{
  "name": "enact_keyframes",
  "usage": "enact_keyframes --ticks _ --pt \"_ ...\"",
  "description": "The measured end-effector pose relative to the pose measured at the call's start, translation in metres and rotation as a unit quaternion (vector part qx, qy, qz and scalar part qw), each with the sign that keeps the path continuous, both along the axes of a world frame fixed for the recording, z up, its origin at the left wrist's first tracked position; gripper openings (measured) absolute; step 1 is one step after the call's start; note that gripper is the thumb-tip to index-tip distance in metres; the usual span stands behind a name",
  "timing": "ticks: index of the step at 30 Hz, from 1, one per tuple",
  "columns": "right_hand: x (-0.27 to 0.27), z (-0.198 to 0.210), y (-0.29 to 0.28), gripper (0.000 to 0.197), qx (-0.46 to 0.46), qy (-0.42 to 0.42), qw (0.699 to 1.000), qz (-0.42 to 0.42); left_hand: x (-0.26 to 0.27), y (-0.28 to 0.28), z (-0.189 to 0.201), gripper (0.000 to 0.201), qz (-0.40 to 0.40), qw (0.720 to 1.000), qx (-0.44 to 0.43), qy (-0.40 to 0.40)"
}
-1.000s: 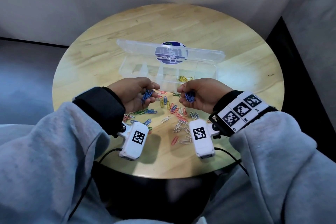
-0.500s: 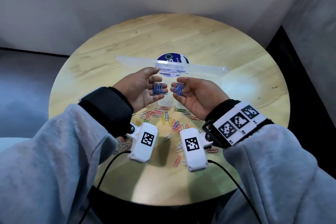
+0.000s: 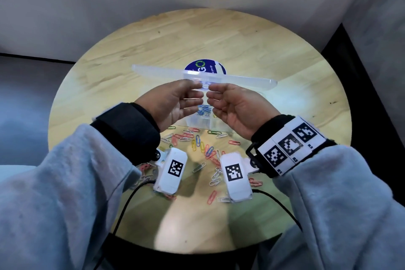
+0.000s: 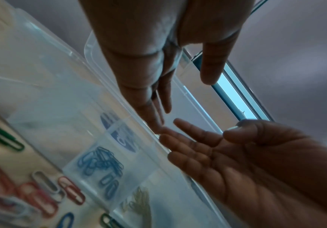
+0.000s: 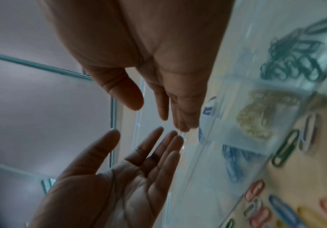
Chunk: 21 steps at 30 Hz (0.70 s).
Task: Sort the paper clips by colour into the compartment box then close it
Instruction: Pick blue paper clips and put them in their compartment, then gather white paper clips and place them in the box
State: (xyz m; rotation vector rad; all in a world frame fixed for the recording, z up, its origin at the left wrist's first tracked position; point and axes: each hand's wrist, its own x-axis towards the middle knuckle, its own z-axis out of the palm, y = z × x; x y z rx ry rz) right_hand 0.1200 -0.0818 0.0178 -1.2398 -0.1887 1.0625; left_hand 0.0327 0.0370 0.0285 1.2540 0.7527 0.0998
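Note:
My left hand (image 3: 194,94) and right hand (image 3: 214,96) hover over the clear compartment box (image 3: 198,119), both open, fingertips almost meeting, nothing in them. Below the gap lies a pile of blue clips (image 3: 203,110) in a middle compartment. The box lid (image 3: 247,80) stands open behind the hands. In the left wrist view the blue clips (image 4: 102,165) sit next to a compartment of yellow clips (image 4: 141,200). The right wrist view shows blue clips (image 5: 235,160), yellow clips (image 5: 260,114) and a greenish pile (image 5: 291,61) in neighbouring compartments. Several loose mixed-colour clips (image 3: 197,144) lie in front of the box.
The round wooden table (image 3: 263,50) carries a blue round sticker (image 3: 205,67) behind the lid. More loose clips (image 3: 215,178) lie near the table's front edge under my wrists. Black cables (image 3: 125,206) hang from the wrist cameras. Walls close in behind and to the right.
Both hands lifted bunches of blue clips from the table to above the box. The clips have dropped into a compartment, and both hands have opened.

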Motion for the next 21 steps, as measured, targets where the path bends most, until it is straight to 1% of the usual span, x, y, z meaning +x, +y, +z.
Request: enact_keyframes --ticks 1,2,3,4,5,7,9,11,12,13,14,16,19,21 --pt "0.001 0.002 -0.004 0.031 -0.014 -0.036 0.999 0.028 -0.001 -0.003 0.0 0.013 -0.013 1.0 0.028 0.003" --pt "0.002 0.004 -0.01 0.027 -0.037 -0.08 0.995 0.053 -0.003 -0.006 0.001 0.014 -0.037 0.997 0.065 0.012" --pt "0.004 0.006 -0.015 0.027 -0.065 -0.127 0.987 0.078 -0.006 -0.009 0.0 0.016 -0.072 0.99 0.116 0.03" --pt "0.005 0.007 -0.021 0.027 -0.094 -0.172 0.975 0.103 -0.009 -0.013 -0.001 0.018 -0.116 0.977 0.171 0.052" --pt "0.006 0.007 -0.028 0.025 -0.126 -0.214 0.96 0.128 -0.012 -0.018 -0.003 0.019 -0.165 0.957 0.227 0.079" --pt "0.007 0.005 -0.042 0.019 -0.191 -0.298 0.918 0.18 -0.019 -0.029 -0.009 0.018 -0.256 0.898 0.332 0.133" --pt "0.007 0.001 -0.056 0.011 -0.255 -0.375 0.86 0.233 -0.026 -0.043 -0.017 0.022 -0.326 0.827 0.422 0.179" --pt "0.003 -0.002 -0.067 0.005 -0.313 -0.423 0.803 0.28 -0.031 -0.055 -0.023 0.025 -0.369 0.765 0.482 0.216" --pt "0.001 -0.004 -0.071 0.006 -0.339 -0.442 0.775 0.3 -0.033 -0.06 -0.026 0.024 -0.377 0.742 0.503 0.234" --pt "-0.002 -0.006 -0.074 0.006 -0.361 -0.457 0.749 0.316 -0.034 -0.064 -0.029 0.024 -0.38 0.725 0.516 0.253" --pt "-0.005 -0.008 -0.076 0.006 -0.38 -0.47 0.728 0.324 -0.036 -0.068 -0.03 0.023 -0.382 0.712 0.525 0.269" --pt "-0.011 -0.014 -0.079 0.014 -0.409 -0.483 0.703 0.323 -0.037 -0.074 -0.033 0.021 -0.379 0.699 0.536 0.283" --pt "-0.016 -0.022 -0.079 0.02 -0.444 -0.498 0.676 0.312 -0.037 -0.082 -0.035 0.029 -0.375 0.694 0.545 0.283" --pt "-0.016 -0.027 -0.074 0.019 -0.45 -0.505 0.671 0.303 -0.037 -0.087 -0.039 0.037 -0.375 0.691 0.552 0.277"
